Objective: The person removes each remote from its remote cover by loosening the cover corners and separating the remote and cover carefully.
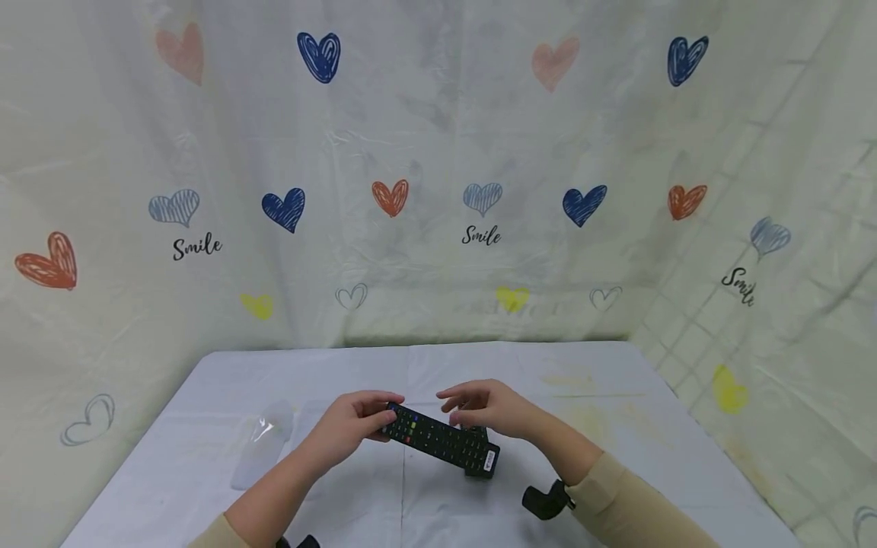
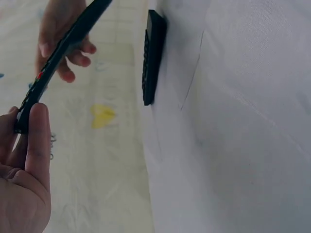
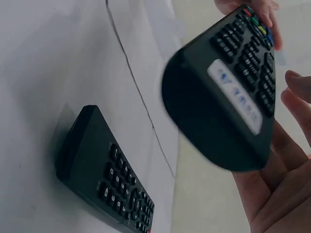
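A black remote control (image 1: 438,440) with a white label at one end is pinched at its other end between the thumb and fingers of my left hand (image 1: 349,426). It is held in the air, sloping down to the right in the head view. My right hand (image 1: 495,407) hovers beside the remote's far side, its fingers loosely bent and apart; whether any fingertip touches the remote is hidden. A second black remote control (image 3: 116,174) lies on the table, buttons up, mostly covered by the held one in the head view.
A clear plastic sleeve (image 1: 263,449) lies on the left part of the white-covered table (image 1: 356,517). Behind the table hangs a pale curtain (image 1: 425,266) printed with hearts. A crease runs down the table cover.
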{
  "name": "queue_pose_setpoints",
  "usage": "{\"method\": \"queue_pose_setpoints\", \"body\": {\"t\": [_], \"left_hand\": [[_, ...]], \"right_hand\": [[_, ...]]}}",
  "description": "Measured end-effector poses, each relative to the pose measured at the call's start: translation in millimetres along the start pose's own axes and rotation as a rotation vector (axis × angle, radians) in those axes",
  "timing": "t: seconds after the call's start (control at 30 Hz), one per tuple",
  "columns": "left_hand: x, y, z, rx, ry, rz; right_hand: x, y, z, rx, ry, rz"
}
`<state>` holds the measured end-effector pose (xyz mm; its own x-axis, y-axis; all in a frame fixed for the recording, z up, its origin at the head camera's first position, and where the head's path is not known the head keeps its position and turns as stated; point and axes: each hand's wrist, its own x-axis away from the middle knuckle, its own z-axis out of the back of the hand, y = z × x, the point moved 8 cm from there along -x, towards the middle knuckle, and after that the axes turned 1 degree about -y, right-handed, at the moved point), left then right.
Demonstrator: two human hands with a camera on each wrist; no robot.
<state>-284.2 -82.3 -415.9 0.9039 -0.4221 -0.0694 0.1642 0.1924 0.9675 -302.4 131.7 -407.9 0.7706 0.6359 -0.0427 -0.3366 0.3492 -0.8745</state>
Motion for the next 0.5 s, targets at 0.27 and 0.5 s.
{"method": "queue_pose_setpoints", "body": {"t": [0.27,0.5], "left_hand": [[-5.7,1.5,-4.8,-0.022,-0.068,-0.001],[-6.5,7.9,-7.2,-0.015,-0.095,-0.001]], "right_hand": [[-8,1,-17.1,0.006,-0.085,-0.037],[-7,0,-22.0,-0.012,-0.1,-0.067]]}}
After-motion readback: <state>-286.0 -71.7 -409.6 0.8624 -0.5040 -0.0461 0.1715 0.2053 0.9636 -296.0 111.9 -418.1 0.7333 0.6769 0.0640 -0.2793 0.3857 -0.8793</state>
